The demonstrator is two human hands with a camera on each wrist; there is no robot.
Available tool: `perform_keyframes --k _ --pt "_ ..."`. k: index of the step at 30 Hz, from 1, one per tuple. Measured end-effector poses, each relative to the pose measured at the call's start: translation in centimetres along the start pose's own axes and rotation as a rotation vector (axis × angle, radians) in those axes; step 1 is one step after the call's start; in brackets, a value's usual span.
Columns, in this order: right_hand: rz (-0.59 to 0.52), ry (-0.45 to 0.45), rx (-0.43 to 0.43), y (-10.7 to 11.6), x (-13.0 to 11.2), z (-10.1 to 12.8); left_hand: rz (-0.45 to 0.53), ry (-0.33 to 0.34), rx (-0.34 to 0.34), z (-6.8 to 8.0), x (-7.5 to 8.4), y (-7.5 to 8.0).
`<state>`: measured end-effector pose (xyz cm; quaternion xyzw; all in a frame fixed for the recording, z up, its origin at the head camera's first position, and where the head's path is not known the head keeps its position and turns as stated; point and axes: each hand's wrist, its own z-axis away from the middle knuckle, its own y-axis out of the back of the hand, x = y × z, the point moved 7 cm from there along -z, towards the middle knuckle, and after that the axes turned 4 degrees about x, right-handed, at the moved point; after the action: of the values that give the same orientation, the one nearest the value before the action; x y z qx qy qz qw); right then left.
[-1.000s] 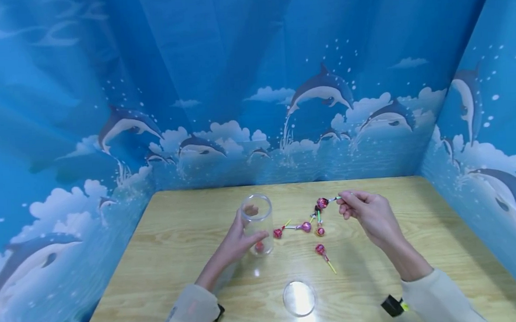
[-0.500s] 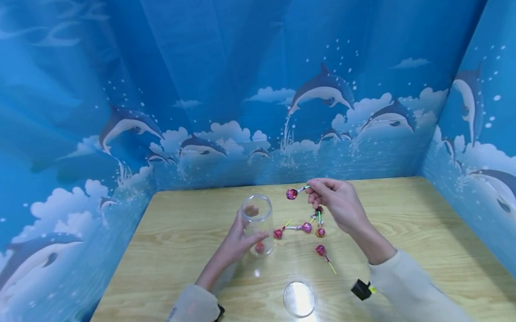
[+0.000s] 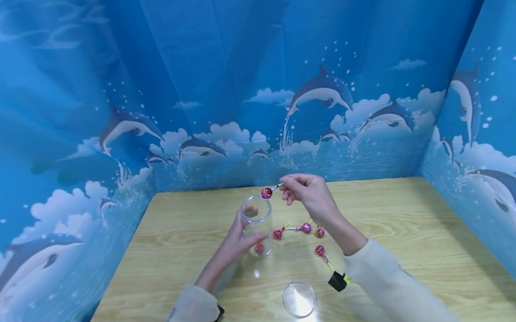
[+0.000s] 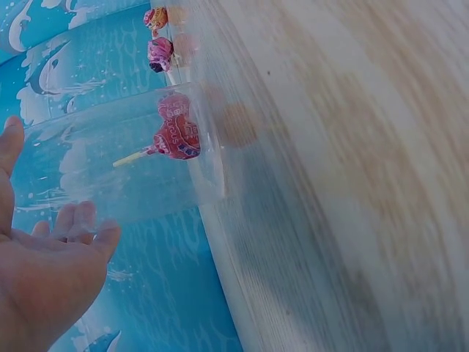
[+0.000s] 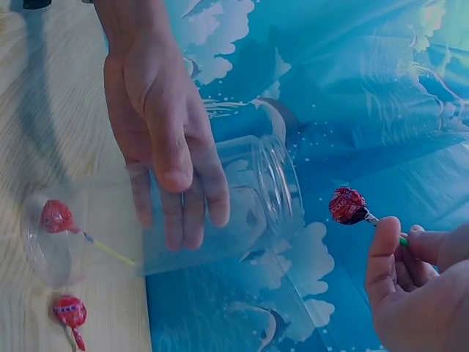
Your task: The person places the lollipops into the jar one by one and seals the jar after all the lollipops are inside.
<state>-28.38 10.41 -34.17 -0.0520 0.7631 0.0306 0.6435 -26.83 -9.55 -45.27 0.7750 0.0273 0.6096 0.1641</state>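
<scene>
Lollipop (image 3: 266, 193) being held just above the mouth of the clear jar (image 3: 257, 224).

Its stick is being pinched by the right hand (image 3: 306, 193) fingers; the upright jar, one lollipop inside, is being gripped by the left hand (image 3: 237, 242), fingers curled round it. Loose lollipops (image 3: 305, 227) and a lid (image 3: 299, 298) are lying on the bench (image 3: 416, 231).

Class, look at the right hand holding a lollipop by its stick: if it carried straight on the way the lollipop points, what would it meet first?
Probably the clear jar's open rim, steadied by the left hand; depth is uncertain.
</scene>
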Motion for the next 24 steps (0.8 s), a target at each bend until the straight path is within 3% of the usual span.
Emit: perform_keyframes --k 19,24 --pt "0.098 -0.044 -0.090 -3.2 1.1 -0.3 0.012 0.031 -0.005 0.0 -0.1 0.0" --pt "0.173 0.021 -0.107 -3.6 0.8 -0.3 0.012 0.033 -0.006 0.0 -0.2 0.0"
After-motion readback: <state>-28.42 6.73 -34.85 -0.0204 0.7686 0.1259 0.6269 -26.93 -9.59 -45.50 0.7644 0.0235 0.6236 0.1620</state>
